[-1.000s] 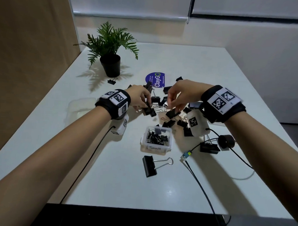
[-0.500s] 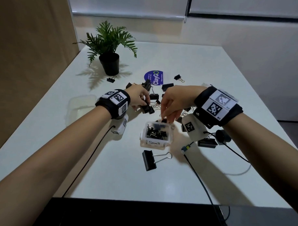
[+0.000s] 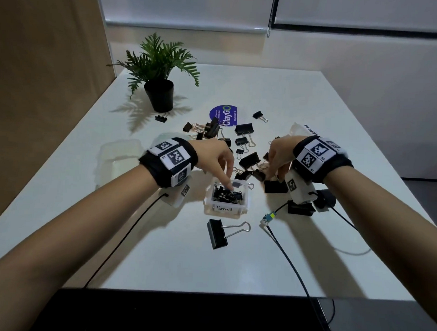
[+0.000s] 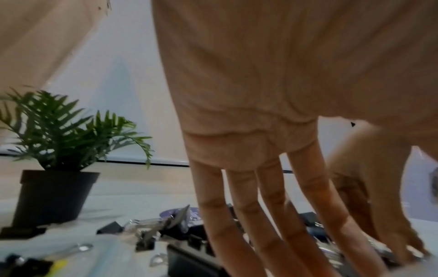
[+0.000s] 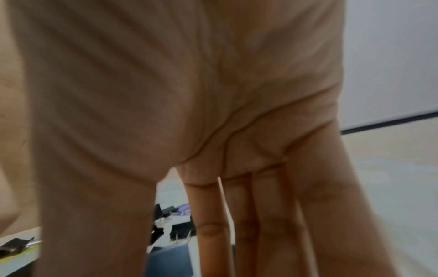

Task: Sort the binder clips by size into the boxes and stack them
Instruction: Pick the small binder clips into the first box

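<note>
A clear box (image 3: 246, 192) labelled "Small" holds several small black binder clips. My left hand (image 3: 229, 183) hangs over it, index finger pointing down into the box; in the left wrist view its fingers (image 4: 260, 215) are straight, and no clip shows between them. My right hand (image 3: 270, 173) reaches down to the loose pile of black clips (image 3: 248, 160) behind the box, fingertips touching the clips. Its fingers (image 5: 272, 224) look straight in the right wrist view, and what lies under them is hidden. A large clip (image 3: 217, 233) lies in front of the box.
A clear empty box (image 3: 118, 157) sits to the left, and another clear container (image 3: 298, 129) shows behind my right wrist. A potted plant (image 3: 160, 94) and a blue sticker (image 3: 223, 116) stand further back. Cables (image 3: 283, 254) trail toward the near edge. More black clips (image 3: 300, 207) lie under my right wrist.
My left hand came from the pile to above the small box and its fingers straightened. My right hand left the box and went back to the pile on the right.
</note>
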Tool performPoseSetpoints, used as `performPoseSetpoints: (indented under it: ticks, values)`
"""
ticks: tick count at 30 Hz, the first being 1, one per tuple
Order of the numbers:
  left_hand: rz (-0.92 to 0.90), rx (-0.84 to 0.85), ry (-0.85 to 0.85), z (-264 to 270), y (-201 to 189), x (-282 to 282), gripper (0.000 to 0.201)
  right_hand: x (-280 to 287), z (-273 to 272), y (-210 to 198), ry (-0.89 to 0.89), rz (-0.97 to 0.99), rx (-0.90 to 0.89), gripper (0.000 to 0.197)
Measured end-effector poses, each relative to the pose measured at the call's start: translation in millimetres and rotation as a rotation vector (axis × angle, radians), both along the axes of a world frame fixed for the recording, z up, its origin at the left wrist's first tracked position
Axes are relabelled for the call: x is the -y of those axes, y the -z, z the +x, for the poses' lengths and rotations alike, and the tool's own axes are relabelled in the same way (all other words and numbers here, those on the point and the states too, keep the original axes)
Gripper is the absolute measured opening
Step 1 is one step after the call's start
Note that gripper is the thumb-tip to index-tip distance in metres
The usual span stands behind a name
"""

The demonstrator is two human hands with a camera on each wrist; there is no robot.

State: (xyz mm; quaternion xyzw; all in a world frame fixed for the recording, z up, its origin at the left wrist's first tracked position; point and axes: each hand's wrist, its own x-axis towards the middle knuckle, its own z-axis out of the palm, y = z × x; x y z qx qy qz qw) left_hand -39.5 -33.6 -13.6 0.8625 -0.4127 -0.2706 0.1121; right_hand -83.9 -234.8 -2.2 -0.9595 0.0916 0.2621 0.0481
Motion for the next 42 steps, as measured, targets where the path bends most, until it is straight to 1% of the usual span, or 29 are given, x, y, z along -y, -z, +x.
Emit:
performPoseSetpoints:
  ticks: [2, 5, 6, 8, 11, 12, 14, 17, 20, 22, 24, 28, 31, 34, 39, 42]
  values:
    - [-0.014, -0.016, 0.017, -1.6, 4.3, 4.6, 0.03, -4.4, 1.7, 6.7, -0.012, 0.054, 0.027, 0.042]
    - [-0.017, 0.001, 0.034, -1.4, 7.2, 8.2, 0.022, -0.3, 8.1, 10.0, 0.056, 0.254, 0.092, 0.026]
    - [-0.015, 0.003, 0.032, -1.0, 8.1, 7.7, 0.019, 4.0, 9.9, 7.8, 0.077, 0.283, 0.113, 0.022]
    - [-0.019, -0.005, 0.026, -0.2, 9.8, 5.8, 0.015, 13.5, 11.1, 0.7, 0.089, 0.26, 0.147, 0.014]
    - [-0.018, 0.001, 0.004, 1.5, 12.7, 3.9, 0.015, 24.4, 7.5, -8.3, 0.091, 0.158, 0.149, 0.005]
    - [-0.019, 0.004, -0.002, 1.8, 13.0, 3.8, 0.016, 27.1, 7.1, -8.8, 0.1, 0.141, 0.131, 0.007]
    - [-0.029, 0.015, -0.018, 2.9, 13.8, 4.0, 0.017, 29.6, 6.4, -7.5, 0.111, 0.122, 0.084, 0.019]
    - [-0.033, 0.037, -0.069, 6.5, 13.6, 3.1, 0.014, 25.5, 5.0, 0.4, 0.078, 0.066, 0.034, 0.03]
    - [-0.053, 0.078, -0.071, 12.2, 10.0, -2.1, 0.009, 17.2, 4.2, 9.5, 0.036, 0.0, 0.056, 0.037]
    - [-0.075, 0.091, -0.088, 16.0, 6.3, -8.2, 0.006, 14.3, 5.4, 13.1, 0.044, -0.003, 0.095, 0.037]
    - [-0.085, 0.075, -0.12, 20.2, 2.8, -15.2, 0.008, 14.3, 6.2, 15.0, 0.044, -0.02, 0.139, 0.035]
    - [-0.035, 0.076, -0.134, 25.5, 1.0, -26.7, 0.008, 18.1, 8.3, 15.7, 0.046, -0.061, 0.222, 0.025]
    - [-0.031, 0.083, -0.142, 25.5, 4.2, -31.0, 0.005, 14.3, 13.6, 12.3, -0.014, -0.104, 0.356, 0.019]
    - [-0.069, 0.059, -0.184, 25.1, 8.2, -31.5, 0.005, 1.8, 20.7, 8.1, -0.08, -0.045, 0.464, 0.018]
    - [-0.065, 0.022, -0.199, 25.7, 15.7, -31.5, 0.011, -18.1, 38.1, 6.8, -0.199, 0.092, 0.504, 0.025]
    - [-0.093, -0.031, -0.24, 26.0, 6.0, -32.2, 0.029, -22.6, 48.5, 14.2, -0.231, 0.085, 0.461, 0.031]
